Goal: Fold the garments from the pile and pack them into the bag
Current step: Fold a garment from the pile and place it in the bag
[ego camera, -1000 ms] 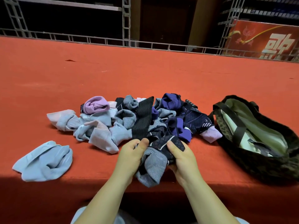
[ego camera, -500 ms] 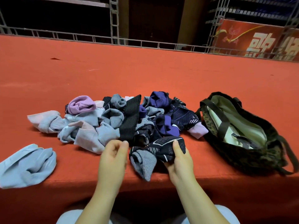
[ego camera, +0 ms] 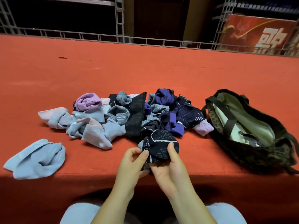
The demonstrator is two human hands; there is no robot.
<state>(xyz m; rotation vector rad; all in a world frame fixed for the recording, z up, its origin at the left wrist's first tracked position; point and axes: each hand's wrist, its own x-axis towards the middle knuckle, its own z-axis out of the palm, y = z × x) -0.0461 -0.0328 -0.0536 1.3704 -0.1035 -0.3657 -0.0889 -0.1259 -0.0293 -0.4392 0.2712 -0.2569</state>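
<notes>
Garments (ego camera: pixel 129 117) heap on red table (ego camera: pixel 161 70); both hands' grip, left (ego camera: pixel 131 165) and right (ego camera: pixel 168 168), pinches dark sock (ego camera: pixel 161 144).

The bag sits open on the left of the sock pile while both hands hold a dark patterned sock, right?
Not quite: the head view shows the bag open on the right of the pile; both hands do hold the dark patterned sock.

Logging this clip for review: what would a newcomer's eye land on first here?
Both hands, left hand and right hand, grip a dark patterned garment at the red table's near edge. Behind lies the jumbled pile; an open camouflage bag sits right.
</notes>
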